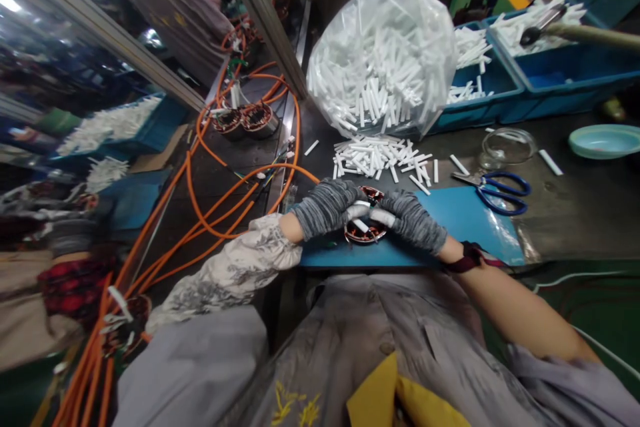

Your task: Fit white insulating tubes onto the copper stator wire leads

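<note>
In the head view, a copper-wound stator point(367, 235) rests on a blue mat point(455, 210) close to my body. A short white tube point(359, 225) lies across its opening. Over the stator's left side is my left hand point(334, 203), in a grey glove with white fingertips. Its fingers are closed in a pinch. My right hand point(414, 219), gloved alike, closes its fingers from the right side, and the fingertips of both hands nearly meet above the windings. What they pinch is too small and covered to make out.
Loose white tubes point(375, 157) lie beyond the stator, before a clear bag point(383, 53) of more. Blue-handled cutters point(503, 192) lie at the right, near a turquoise dish point(605, 140) and blue bins point(550, 83). Orange cables point(200, 213) and wound stators point(245, 119) are at left, with co-workers beyond.
</note>
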`<state>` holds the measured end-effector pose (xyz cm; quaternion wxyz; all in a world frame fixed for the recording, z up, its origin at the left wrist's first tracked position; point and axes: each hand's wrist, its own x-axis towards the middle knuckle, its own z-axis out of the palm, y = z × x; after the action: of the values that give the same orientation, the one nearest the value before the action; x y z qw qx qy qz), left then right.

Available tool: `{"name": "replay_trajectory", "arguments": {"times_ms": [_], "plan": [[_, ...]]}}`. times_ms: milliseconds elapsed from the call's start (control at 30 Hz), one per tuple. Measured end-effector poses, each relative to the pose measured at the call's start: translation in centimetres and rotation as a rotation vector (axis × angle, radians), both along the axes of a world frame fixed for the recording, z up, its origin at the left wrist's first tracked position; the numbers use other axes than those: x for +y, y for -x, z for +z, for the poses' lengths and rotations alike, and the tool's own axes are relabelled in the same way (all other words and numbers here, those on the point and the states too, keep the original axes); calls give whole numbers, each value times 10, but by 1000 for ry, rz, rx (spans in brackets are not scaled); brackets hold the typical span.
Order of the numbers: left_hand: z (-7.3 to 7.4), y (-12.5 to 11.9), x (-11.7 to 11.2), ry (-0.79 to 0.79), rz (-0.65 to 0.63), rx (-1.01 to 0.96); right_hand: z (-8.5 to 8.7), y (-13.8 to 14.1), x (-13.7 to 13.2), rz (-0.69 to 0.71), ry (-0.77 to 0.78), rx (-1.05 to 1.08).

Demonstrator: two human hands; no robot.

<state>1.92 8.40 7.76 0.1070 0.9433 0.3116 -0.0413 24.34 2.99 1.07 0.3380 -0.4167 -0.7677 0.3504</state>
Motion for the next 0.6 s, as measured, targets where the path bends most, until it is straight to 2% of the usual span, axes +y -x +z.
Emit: {"name": "replay_trajectory", "arguments": {"times_ms": [100,167,233,367,433,533,600], "plan": [[7,7,1,54,-68,-5,1,-4,-2,75,13,10],[11,6,2,51,-86,26,-1,-6,-3,56,-4,-6],[13,-2,4,44,-100,103,-3,-5,-5,-11,1,-18],[18,-34,2,100,-162,276,-7,-5,-12,-102,33,60],[22,-49,-4,123,-119,305,-8,-10,-17,-136,16,131],[24,-57,-8,89,31,282,-12,-22,-27,-188,46,232],[22,-52,-2,76,2,172,-17,-30,-35,-225,93,268]]}}
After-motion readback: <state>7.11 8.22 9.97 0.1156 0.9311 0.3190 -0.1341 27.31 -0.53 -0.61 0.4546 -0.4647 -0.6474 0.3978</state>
